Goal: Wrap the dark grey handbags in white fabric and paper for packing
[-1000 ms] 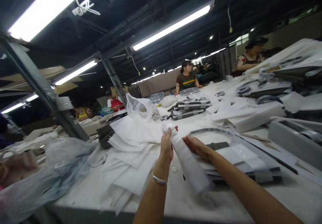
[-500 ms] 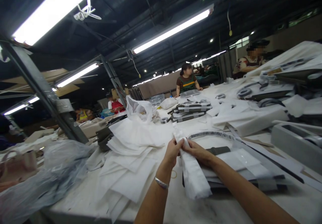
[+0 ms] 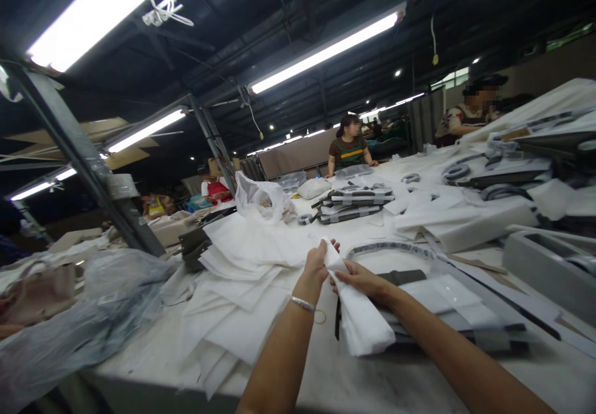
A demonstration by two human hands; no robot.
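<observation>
A gathered bundle of white sheet material (image 3: 361, 324) slants between my hands, its wide end fanned out toward me. My left hand (image 3: 319, 262) is wrapped round its narrow far end; a silver bracelet is on that wrist. Just below, my right hand (image 3: 363, 280) grips the bundle from the right, thumb on top. Under my right forearm lies a flat grey bag piece (image 3: 414, 277) with white wrapping and a curved wrapped handle (image 3: 391, 249). Loose white sheets (image 3: 242, 277) are spread to the left of my hands. A thin yellowish ring (image 3: 320, 317) lies near my left wrist.
Stacked dark wrapped pieces (image 3: 349, 203) and a white plastic bag (image 3: 261, 197) stand farther back on the table (image 3: 326, 383). A grey bin (image 3: 554, 265) is at the right. Clear plastic (image 3: 107, 302) covers things at left. A person (image 3: 349, 147) is across the table.
My left hand has turned, its fingers now showing beyond the bundle's far end. My right hand has moved slightly toward me along the bundle, whose wide end has shifted a little up.
</observation>
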